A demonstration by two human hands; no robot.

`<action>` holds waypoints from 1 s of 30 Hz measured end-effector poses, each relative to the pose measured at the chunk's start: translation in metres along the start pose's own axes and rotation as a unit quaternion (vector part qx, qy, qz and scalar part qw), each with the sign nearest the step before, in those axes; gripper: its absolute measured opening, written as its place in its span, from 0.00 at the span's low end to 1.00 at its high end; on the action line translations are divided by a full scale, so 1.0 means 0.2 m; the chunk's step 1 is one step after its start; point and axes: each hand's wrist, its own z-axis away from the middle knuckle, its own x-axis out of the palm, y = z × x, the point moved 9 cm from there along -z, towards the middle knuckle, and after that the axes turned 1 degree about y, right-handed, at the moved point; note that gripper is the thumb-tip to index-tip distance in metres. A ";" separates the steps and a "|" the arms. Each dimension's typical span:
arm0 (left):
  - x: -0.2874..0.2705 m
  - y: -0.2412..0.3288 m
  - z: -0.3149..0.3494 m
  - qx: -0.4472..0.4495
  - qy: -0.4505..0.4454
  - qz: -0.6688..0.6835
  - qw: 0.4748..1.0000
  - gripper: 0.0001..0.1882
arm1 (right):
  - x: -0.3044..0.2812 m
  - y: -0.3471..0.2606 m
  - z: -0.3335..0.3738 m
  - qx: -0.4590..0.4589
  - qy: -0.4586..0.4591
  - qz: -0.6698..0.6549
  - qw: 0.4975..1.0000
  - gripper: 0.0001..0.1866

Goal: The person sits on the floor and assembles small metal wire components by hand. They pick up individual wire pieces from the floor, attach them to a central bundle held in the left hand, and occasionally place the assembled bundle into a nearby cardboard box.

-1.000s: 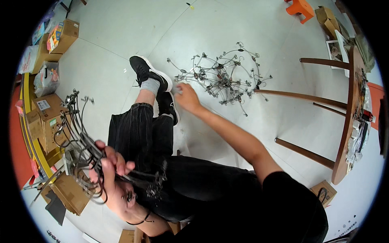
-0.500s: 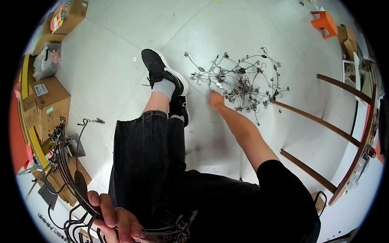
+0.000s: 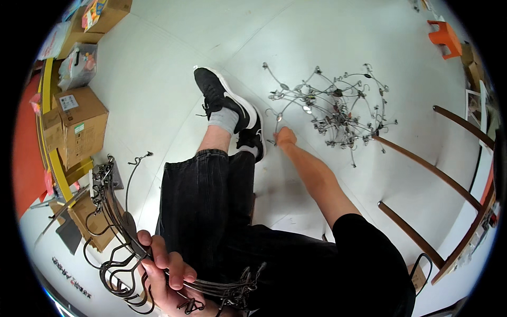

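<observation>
A bundle of dark metal clip hangers is wrapped in the fingers of my left hand at the lower left. Their hooks bunch together beside the palm, and clips hang at both ends. One hanger sticks up apart from the bundle. My right hand is closed on a single clip hanger, whose hook and oval middle plate show above the fingers. To the right of that hand, a tangled pile of similar hangers lies on the floor, just apart from my fingers.
My black shoes rest on the pale floor left of the pile. At right lies an overturned piece of furniture with brown legs. Cardboard boxes and a clear plastic bin line the left side. An orange stool stands far right.
My right hand has drawn away from the pile, and a single hanger now shows in it, apart from the others. My left hand still grips its bundle. The whole view has shifted slightly.
</observation>
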 end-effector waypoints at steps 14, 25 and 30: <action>0.14 -0.03 0.03 -0.009 0.013 -0.073 0.997 0.19 | 0.06 0.01 -0.07 -0.068 0.084 -0.087 0.990 0.14; 0.04 0.01 0.02 0.009 0.087 -0.092 0.992 0.16 | 0.13 -0.12 0.04 -0.084 0.057 -0.015 0.995 0.17; 0.10 0.01 0.03 0.007 0.022 -0.102 0.994 0.15 | -0.18 0.04 0.24 -0.089 0.226 -0.254 0.936 0.15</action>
